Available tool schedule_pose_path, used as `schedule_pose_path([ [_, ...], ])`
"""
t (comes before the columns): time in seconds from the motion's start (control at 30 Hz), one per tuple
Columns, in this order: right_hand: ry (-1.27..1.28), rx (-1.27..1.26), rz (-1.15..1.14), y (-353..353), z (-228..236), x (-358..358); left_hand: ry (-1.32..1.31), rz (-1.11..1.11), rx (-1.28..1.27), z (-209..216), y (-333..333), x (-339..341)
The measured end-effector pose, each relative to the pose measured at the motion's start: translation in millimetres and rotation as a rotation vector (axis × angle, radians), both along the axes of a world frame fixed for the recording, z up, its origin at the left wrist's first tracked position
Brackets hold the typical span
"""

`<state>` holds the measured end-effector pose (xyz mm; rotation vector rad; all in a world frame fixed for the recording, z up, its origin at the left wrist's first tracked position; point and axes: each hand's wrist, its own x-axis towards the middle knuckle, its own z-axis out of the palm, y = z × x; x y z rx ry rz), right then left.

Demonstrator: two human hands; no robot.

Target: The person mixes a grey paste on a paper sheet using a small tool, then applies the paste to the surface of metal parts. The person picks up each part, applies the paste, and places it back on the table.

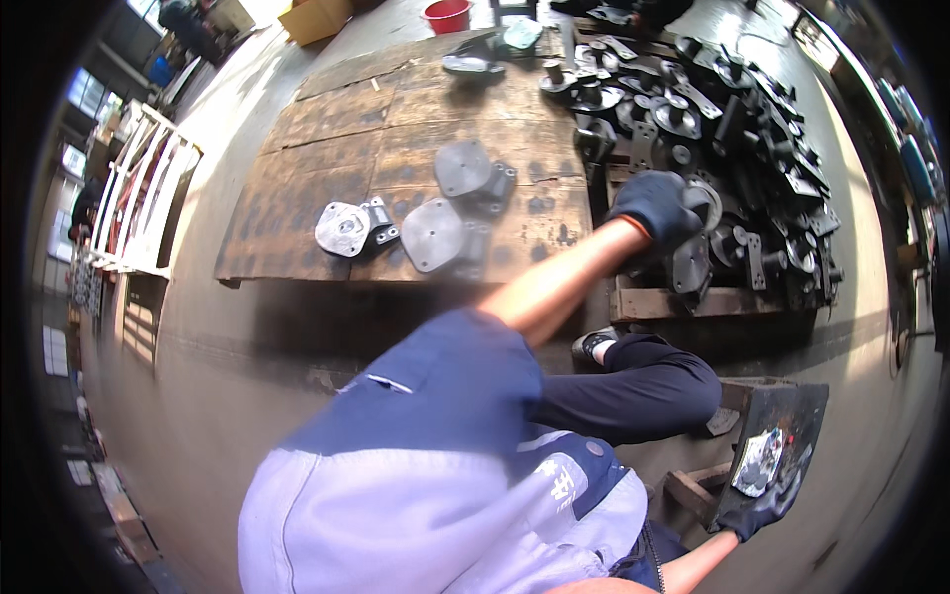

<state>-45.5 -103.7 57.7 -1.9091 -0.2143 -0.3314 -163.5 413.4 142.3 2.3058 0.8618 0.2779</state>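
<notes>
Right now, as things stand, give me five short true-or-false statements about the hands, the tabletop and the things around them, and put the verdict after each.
1. The left hand is at the pile of dark metal parts. True.
2. The right hand is on the wooden tabletop. False: it is at the dark stand at the lower right.
3. Three plate-like metal parts lie grouped on the wooden tabletop, toward its near edge. True.
4. Both hands are bare. False: both wear dark gloves.
5. The bucket beyond the tabletop is blue. False: it is red.
</notes>
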Motion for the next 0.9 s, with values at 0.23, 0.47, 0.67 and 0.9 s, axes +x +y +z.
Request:
schedule_pose_path([
  [0.23, 0.127, -0.011, -0.297, -10.9, 45.8, -36.7, 0.227, 0.256, 0.125, -14.4, 184.0, -150.8],
  [0.47, 0.236, 0.026, -0.514, -21.5, 91.8, -63.9, 0.105, 0.986, 0.039, -99.2, 375.3, -329.2],
  [0.67, 0.265, 0.019, -0.608, -14.9, 118.0, -82.0, 0.505, 0.976, 0.054, -177.2, 419.4, -461.6],
  [0.9, 0.383, -0.001, -0.541, 18.4, 99.7, -49.0, 0.832, 1.193, 0.339, -216.4, 481.4, -639.7],
])
